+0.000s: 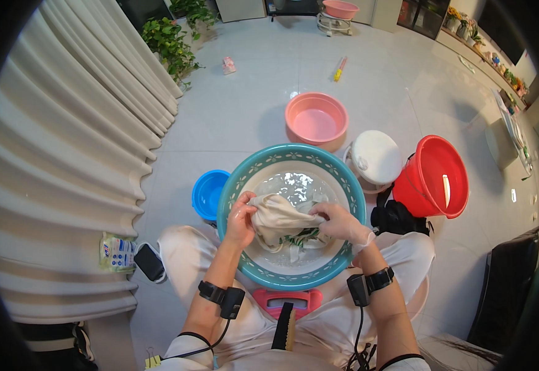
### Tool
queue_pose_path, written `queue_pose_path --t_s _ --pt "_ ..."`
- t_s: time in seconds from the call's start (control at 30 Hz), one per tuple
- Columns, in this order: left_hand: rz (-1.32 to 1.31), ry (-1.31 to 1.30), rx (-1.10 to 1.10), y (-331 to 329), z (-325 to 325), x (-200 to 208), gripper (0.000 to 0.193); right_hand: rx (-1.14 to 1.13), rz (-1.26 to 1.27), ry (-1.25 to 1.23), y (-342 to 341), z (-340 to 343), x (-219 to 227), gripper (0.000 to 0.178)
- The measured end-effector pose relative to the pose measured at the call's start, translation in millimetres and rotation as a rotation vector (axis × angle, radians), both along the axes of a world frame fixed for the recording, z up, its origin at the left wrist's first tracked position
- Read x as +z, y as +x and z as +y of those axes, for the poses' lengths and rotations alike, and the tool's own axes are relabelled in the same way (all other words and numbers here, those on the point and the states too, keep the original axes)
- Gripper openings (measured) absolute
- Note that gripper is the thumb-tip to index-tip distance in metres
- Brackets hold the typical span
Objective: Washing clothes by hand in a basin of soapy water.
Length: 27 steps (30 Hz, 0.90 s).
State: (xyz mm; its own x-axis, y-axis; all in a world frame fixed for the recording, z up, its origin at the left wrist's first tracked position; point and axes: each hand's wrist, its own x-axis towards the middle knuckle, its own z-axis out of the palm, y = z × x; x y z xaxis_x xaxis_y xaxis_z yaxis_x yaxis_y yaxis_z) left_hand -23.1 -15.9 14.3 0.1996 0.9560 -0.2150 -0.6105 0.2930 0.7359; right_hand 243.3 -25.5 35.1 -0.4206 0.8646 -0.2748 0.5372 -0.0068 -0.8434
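A teal basin (pixel 228 185) with a pale inside stands in front of me between my legs, with water (pixel 291 180) in it. Over the water I hold up a wet white garment (pixel 277 216) with a green pattern on its lower part, which hangs down into the basin. My left hand (pixel 242 221) pinches its left side. On the other side, my right hand (pixel 341 224) grips the cloth's right edge between thumb and fingers; a thin clear glove shows at that wrist. Part of the garment is under water, so its full shape is hidden.
A small blue basin (pixel 210 193) stands left of the teal one, a pink basin (pixel 316 117) beyond it. To the right are a white lidded container (pixel 375 156), a red bucket (pixel 433 179) and a black bag (pixel 399 217). A phone (pixel 149 263) and wipes pack (pixel 118 251) lie left, by the curtain (pixel 65 154).
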Motion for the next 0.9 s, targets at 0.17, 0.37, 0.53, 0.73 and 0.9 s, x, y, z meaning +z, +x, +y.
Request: queue_pose_path --t_s 0.17,0.37,0.53,0.73,0.9 --pt "-0.107 -0.095 -0.117 2 -2 -4 0.023 0.143 -0.028 -0.094 0 -8 12 0.045" --pt "-0.156 -0.136 -0.308 11 -7 -4 0.019 -0.041 0.239 0.158 -25 -7 -35 0.046" --pt "-0.199 -0.110 -0.366 8 -11 8 0.019 0.202 0.051 0.309 -28 -5 -16 0.042" --pt "-0.245 0.004 -0.281 -6 -9 50 0.021 0.032 -0.351 0.586 2 -11 0 0.037" --pt "-0.221 0.069 -0.199 -14 -8 53 0.026 -0.098 -0.325 0.554 29 0 -12 0.034"
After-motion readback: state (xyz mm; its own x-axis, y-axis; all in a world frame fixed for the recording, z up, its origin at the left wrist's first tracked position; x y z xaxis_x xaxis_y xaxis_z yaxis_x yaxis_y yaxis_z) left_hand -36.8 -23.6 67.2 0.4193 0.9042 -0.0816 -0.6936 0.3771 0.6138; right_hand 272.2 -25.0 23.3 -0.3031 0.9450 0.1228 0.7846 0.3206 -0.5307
